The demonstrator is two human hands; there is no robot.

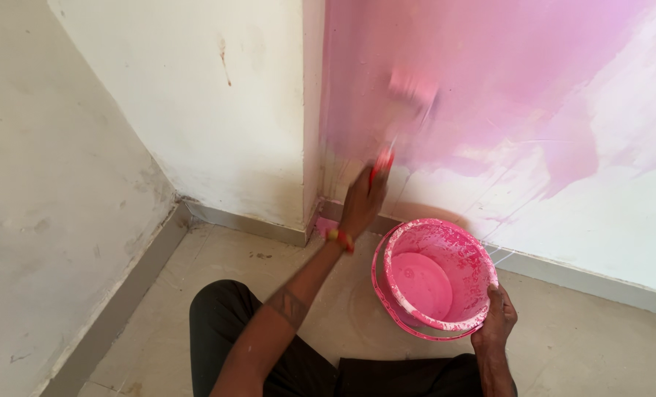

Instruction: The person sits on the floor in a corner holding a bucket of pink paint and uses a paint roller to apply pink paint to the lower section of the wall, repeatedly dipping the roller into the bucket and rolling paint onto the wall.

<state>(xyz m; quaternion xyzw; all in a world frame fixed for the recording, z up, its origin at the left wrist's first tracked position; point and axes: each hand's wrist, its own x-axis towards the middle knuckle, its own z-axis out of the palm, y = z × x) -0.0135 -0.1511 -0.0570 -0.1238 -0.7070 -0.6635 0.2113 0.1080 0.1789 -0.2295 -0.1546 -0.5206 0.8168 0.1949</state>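
My left hand [362, 202] grips the red handle of a small paint roller [412, 90], blurred by motion, whose pink head presses against the pink-painted wall [490, 66] near the corner. A red and yellow band sits on that wrist. My right hand [494, 322] holds the rim of a pink-spattered bucket [469, 259] tilted toward me, with pink paint pooled inside. The bucket is low, just in front of the wall's base.
The wall to the left of the corner is white and scuffed [195, 95]. Grey skirting [240, 223] runs along the wall bases. The lower right wall is white with pink drips [607, 206]. My black-trousered knee [221, 316] rests on the beige tiled floor.
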